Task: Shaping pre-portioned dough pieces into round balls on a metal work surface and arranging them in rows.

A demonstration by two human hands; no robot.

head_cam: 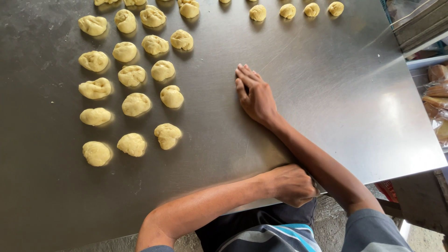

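Our right hand (255, 95) lies flat, palm down and fingers together, on the bare steel of the bench (326, 84), holding nothing that we can see; whether a piece of dough is trapped beneath the palm we cannot tell. Our left hand (291, 184) sits at the near edge of the bench, curled closed around something dark that is mostly hidden, and the frame is blurred there, so we cannot say what it grips. The dough pieces (135, 105) lie well apart from both hands, in loose rows on the left part of the bench, each one separate from its neighbours, with the nearest dough piece (167, 135) still a clear stretch away from the right hand. A second row of smaller dough balls (287, 10) runs along the far edge. We judge the main risks to be these: a forearm sweeping left could squash or smear the soft lumps or push them together so they stick, and the left hand, working right at the edge, could knock something off the bench. Wrapped goods (436, 93) sit on a shelf to the right.
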